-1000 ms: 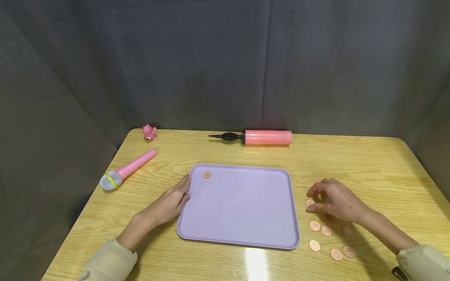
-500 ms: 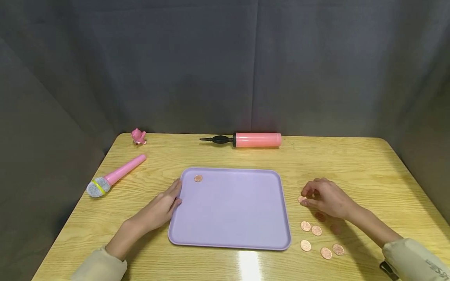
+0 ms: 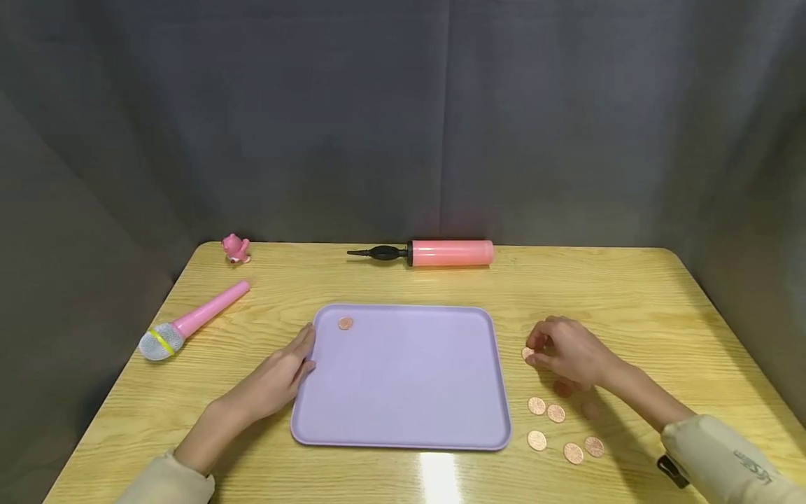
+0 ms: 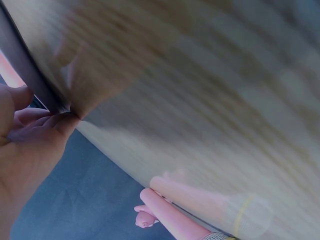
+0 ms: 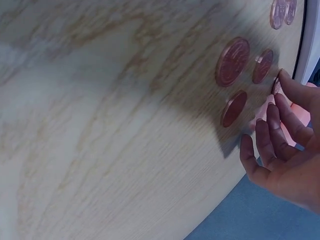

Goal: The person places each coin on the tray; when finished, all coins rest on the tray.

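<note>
A lavender tray point(image 3: 403, 392) lies in the middle of the wooden table, with one copper coin point(image 3: 345, 323) in its far left corner. My left hand point(image 3: 305, 350) rests against the tray's left rim with its fingers straight; the left wrist view shows the fingertips point(image 4: 60, 122) touching that dark rim point(image 4: 30, 75). My right hand point(image 3: 534, 350) is just right of the tray and pinches a copper coin point(image 3: 526, 353) off the table; the right wrist view shows this coin point(image 5: 276, 85) tilted on edge at the fingertips point(image 5: 295, 95). Several more coins point(image 3: 556, 413) lie near that hand.
A pink toy microphone point(image 3: 189, 322) lies left of the tray, with a small pink figure point(image 3: 235, 248) at the far left corner. A pink hand pump point(image 3: 441, 253) lies along the far edge. Dark cloth walls surround the table point(image 3: 630, 301).
The head view has drifted, so everything sits further left in it. My right fingers have closed on the coin nearest the tray. My left hand has stayed on the rim.
</note>
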### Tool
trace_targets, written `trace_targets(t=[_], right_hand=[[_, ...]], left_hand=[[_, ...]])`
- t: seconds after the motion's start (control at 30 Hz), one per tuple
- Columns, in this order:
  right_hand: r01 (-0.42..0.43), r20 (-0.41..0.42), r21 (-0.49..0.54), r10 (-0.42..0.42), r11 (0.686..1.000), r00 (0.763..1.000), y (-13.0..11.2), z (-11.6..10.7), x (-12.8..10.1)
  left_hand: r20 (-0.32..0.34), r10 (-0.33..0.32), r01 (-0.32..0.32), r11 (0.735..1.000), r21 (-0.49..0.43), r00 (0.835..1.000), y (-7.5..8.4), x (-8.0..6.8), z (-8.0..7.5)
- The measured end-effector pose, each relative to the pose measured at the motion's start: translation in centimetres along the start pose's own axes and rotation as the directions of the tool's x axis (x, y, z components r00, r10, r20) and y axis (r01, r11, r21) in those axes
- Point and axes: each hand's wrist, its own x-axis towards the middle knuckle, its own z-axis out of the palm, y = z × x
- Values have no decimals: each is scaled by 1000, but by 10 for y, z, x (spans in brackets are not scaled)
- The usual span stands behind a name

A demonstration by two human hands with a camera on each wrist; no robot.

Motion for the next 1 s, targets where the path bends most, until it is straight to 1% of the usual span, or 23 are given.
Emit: trace_targets(t=[0.13,0.23,0.4,0.57,0.67,0.73,0.87,1.0], right_hand=[[-24,23,67,23,997,999,-1,0,5],[-49,37,149,44,988,998,-1,1,10],[-97,12,248,98,964,995,-1,3,27],[-166,-25,323,183,932,983,-6,4,54],[-191,-38,376,221,907,974,-13,6,73],[-198,-52,398,238,896,970,-19,9,85],[-203,-74,425,257,882,964,-35,16,109],[-180,-81,427,236,886,968,-53,25,132]], left_hand=[[-6,5,-5,1000,7,1000,-2,0,-1],[-8,5,-5,1000,7,1000,-3,-1,0],[-11,7,-7,1000,1,1000,-3,-1,2],[-11,7,-7,1000,-2,1000,-3,-1,1],[-8,4,-4,1000,4,1000,-3,-1,1],[-8,2,-2,1000,6,1000,-3,-1,1],[-8,-5,5,1000,3,1000,-2,0,1],[-15,-13,13,1000,-5,1000,-2,-2,1]])
